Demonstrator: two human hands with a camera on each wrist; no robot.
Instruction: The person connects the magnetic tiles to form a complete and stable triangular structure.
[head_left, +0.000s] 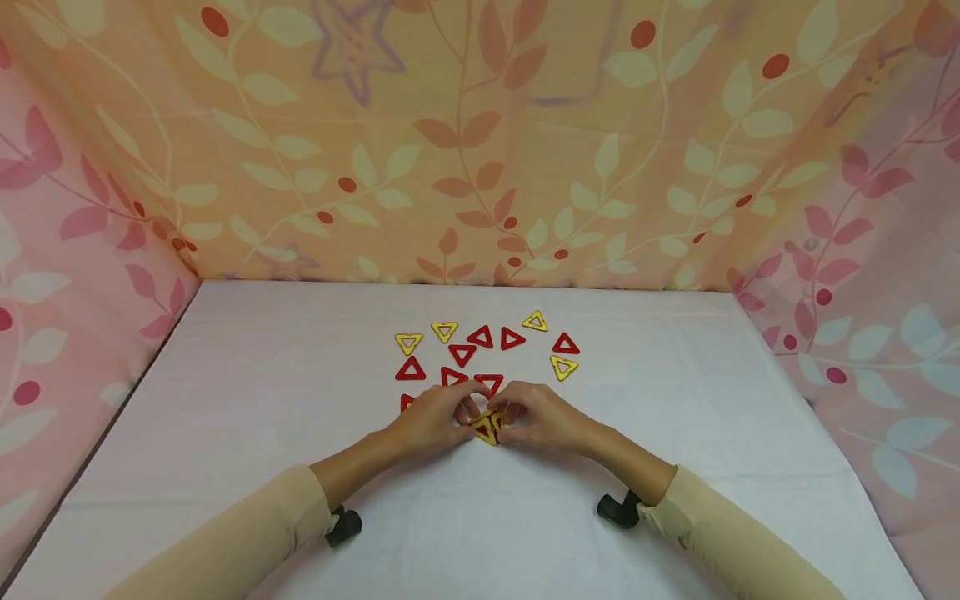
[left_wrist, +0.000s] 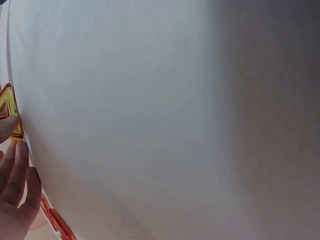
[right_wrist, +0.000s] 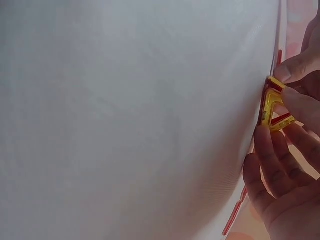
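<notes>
Both hands meet at the near side of a group of flat triangular frame pieces on a white table. My left hand (head_left: 438, 419) pinches a small structure of joined yellow and red triangles (head_left: 484, 428) from its left side. From the opposite side my right hand (head_left: 546, 419) grips the same structure between thumb and fingers. In the left wrist view, a thumb presses on a yellow triangle (left_wrist: 14, 107) edged with red. The right wrist view shows the structure (right_wrist: 270, 107) held upright between the fingertips. Fingers hide much of its back.
Beyond the hands lie several loose red triangles (head_left: 410, 374) and several yellow triangles (head_left: 536, 313). One red triangle (head_left: 489, 377) lies just past the fingertips, and another (head_left: 406, 402) is partly hidden by the left hand. Patterned cloth (head_left: 465, 208) stands behind the white table (head_left: 225, 375).
</notes>
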